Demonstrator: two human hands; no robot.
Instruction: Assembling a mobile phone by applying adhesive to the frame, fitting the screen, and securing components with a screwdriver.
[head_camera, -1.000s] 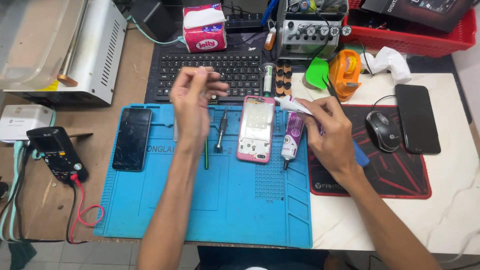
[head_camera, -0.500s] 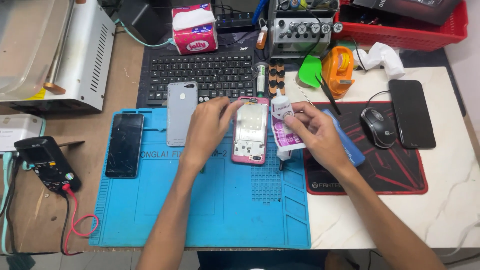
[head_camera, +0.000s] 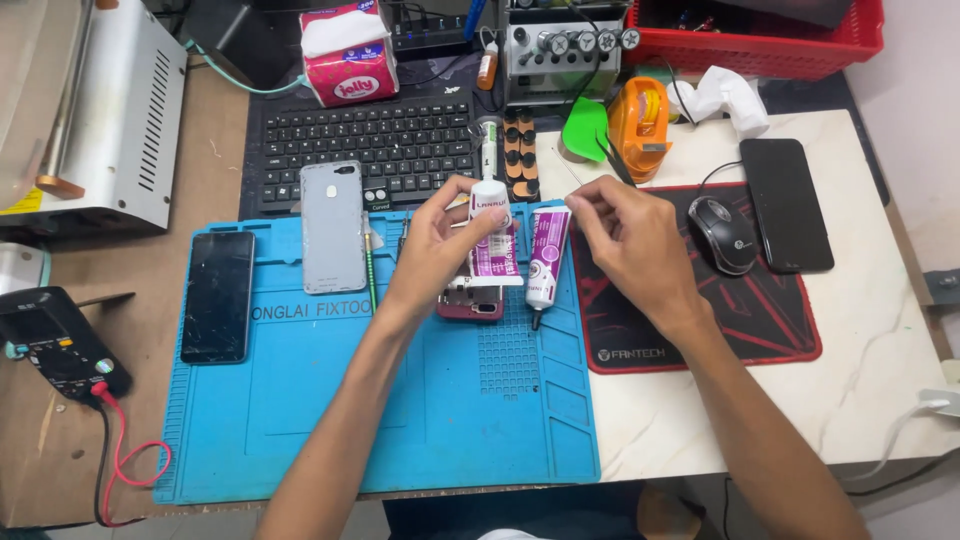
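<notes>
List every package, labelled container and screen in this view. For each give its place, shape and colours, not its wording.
Glue tube: upright in the left hand, white cap, purple-white label.
Second glue tube: lying on the blue mat, purple-white.
Tissue pack: behind the keyboard, boxy, red-white.
Cracked phone: mat's left edge, dark screen.
Black phone: right of the mouse, dark.
Multimeter: far left, black, small display.

A black keyboard (head_camera: 375, 145) lies at the back of the worktop (head_camera: 870, 330), a pink tissue pack (head_camera: 348, 52) behind it and a red basket (head_camera: 780, 45) off to the right. On the blue mat (head_camera: 330, 420) rest a dark phone (head_camera: 218, 296) (its glass looks cracked) and a grey back cover (head_camera: 333, 227). A black mouse (head_camera: 725, 234) sits on the red-and-black pad (head_camera: 760, 330), another black phone (head_camera: 786, 204) just beside it, and a meter (head_camera: 55, 345) with a red lead lies at the far left.
</notes>
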